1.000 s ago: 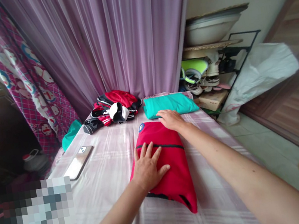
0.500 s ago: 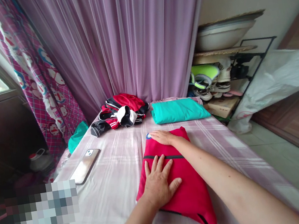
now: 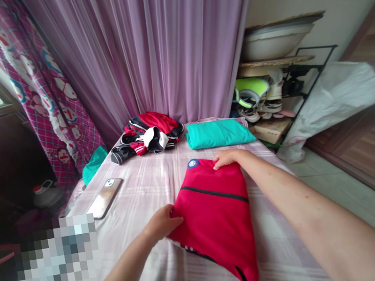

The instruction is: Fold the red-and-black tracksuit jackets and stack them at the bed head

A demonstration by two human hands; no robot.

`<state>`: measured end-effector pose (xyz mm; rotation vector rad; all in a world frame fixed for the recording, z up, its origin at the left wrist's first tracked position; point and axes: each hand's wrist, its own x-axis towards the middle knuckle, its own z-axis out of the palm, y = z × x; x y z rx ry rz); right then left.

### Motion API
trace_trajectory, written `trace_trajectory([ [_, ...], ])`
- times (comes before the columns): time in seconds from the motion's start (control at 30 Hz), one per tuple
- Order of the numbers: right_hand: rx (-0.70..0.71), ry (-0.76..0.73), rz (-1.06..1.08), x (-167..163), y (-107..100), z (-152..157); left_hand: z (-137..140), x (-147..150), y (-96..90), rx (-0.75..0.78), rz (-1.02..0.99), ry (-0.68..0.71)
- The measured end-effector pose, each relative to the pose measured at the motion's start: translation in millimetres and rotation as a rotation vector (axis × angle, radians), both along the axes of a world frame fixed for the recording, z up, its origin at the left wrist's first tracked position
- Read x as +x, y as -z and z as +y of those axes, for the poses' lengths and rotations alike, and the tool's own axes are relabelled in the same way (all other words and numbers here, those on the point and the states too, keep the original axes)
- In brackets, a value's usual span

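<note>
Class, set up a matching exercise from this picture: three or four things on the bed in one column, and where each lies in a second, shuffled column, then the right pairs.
Things:
1. red garment
2. teal garment
3. phone
4. red, black and white clothes pile

Places:
A. by the curtain, far left
B. under both hands
C. far end, beside the shoe rack
D. left edge of the bed

Pairs: 1-B, 2-C, 3-D, 4-A

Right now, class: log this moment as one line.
left hand: grips red garment left edge | right hand: on far edge | bed: phone
</note>
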<state>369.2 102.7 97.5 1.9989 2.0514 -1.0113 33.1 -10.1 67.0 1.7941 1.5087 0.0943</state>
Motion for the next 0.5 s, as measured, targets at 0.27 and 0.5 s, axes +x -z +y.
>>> trace_trajectory([
  [0.27,-0.095,0.182,0.210,59,5,-102,93,35,-37.4,0.487,0.036,0.004],
  [0.5,0.146,0.501,0.553,63,56,-172,73,10,21.4,0.176,-0.169,-0.296],
])
